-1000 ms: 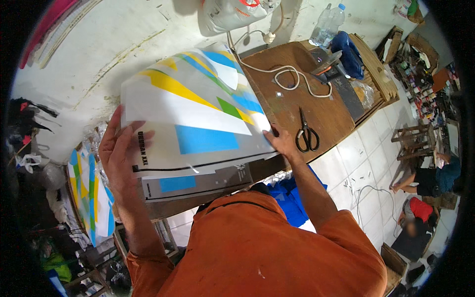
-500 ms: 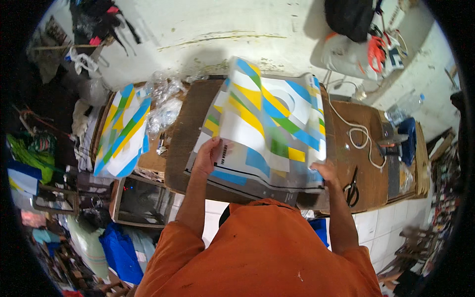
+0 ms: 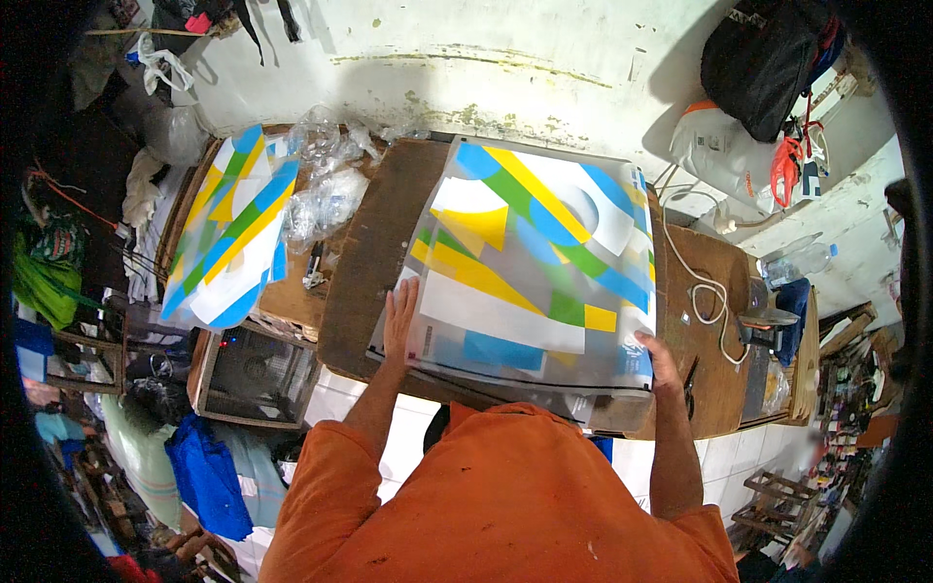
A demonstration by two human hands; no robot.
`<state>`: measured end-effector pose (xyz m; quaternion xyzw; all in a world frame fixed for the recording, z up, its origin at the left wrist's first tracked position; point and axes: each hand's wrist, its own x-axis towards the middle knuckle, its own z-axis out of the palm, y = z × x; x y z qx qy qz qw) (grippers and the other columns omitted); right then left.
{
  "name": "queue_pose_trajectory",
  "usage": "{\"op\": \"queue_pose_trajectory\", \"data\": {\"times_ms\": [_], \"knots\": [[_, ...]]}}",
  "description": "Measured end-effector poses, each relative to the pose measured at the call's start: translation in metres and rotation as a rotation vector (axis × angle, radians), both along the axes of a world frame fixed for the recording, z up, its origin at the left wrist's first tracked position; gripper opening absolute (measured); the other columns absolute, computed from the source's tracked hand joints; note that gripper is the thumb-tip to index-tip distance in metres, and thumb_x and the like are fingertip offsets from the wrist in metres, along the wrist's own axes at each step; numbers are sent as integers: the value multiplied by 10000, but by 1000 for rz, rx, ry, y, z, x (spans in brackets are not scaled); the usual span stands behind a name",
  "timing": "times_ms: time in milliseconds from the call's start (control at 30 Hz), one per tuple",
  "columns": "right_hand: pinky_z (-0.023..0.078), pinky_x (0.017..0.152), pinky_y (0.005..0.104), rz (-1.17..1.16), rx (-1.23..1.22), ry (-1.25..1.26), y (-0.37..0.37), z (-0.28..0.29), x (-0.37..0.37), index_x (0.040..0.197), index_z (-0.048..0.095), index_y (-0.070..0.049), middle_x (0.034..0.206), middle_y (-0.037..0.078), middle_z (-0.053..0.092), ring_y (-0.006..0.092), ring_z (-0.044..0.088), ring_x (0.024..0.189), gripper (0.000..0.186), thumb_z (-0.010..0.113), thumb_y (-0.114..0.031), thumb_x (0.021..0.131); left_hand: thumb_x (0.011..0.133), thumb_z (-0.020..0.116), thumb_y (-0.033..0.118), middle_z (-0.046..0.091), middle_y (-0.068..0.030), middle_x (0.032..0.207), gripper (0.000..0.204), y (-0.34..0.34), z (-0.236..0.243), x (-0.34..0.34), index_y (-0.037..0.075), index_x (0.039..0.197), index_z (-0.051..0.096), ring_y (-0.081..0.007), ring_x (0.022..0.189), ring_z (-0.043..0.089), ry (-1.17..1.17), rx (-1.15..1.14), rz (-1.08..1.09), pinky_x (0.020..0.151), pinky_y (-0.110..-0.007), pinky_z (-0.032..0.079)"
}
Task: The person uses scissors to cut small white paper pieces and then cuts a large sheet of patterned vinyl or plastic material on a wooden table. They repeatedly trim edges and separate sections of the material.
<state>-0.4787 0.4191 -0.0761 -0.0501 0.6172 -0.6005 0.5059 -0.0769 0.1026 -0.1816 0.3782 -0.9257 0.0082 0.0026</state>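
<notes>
A large printed plastic sheet [image 3: 515, 335] with blue, green, yellow, white and clear patches lies on the brown wooden table, over what look like more such sheets. My left hand [image 3: 397, 325] rests flat along the sheet's left edge, fingers stretched out and pointing away from me. At the near right corner, my right hand [image 3: 663, 363] grips the sheet's curled edge, its thumb on top. The other fingers of that hand are mostly hidden. To the left lies a second pile of similar printed sheets [image 3: 233, 233].
Crumpled clear plastic [image 3: 326, 199] lies between the piles. Right of the sheet are a white cable [image 3: 722, 309], black scissors [image 3: 690, 387] and a clear bottle [image 3: 802, 262]. A mesh-fronted box [image 3: 258, 377] stands below left. Bags [image 3: 763, 73] hang on the wall.
The raised, rippling sheet has come down flat onto the table. My left hand has let go of its edge and opened flat; my right hand stays at the right corner.
</notes>
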Motion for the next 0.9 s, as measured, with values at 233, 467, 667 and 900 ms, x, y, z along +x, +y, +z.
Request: {"op": "queue_pose_trajectory", "data": {"times_ms": [233,467,667,900], "knots": [[559,837,342,109,-20,40,19,7,-5,1287,573,0,1082,126,690,226,685,946,566,674,-366,867,897,593,393,187,-116,1655,788,33,-11,23,130,1576,291,-274,1547,89,144,-5,190,1235,-551,45],[553,893,405,89,-293,-344,22,-15,-10,1298,571,14,1142,158,688,269,686,990,603,616,-432,895,959,571,446,645,-148,1243,578,-1,-12,21,35,1366,550,-265,1116,616,1194,979,490,970,-421,481],[537,941,452,5,-306,-434,16,-16,-3,1356,538,-4,1234,177,655,299,661,1068,620,654,-425,916,950,666,215,716,-97,1004,342,-38,61,-10,-27,1190,630,-204,848,700,1289,1686,663,742,-326,576],[561,882,438,-133,-717,-608,-9,0,4,1325,566,-27,1159,150,688,301,683,978,537,580,-424,964,870,670,10,678,-75,1094,371,-52,134,-18,14,1239,638,-181,927,660,1086,1226,481,736,-329,578]]}}
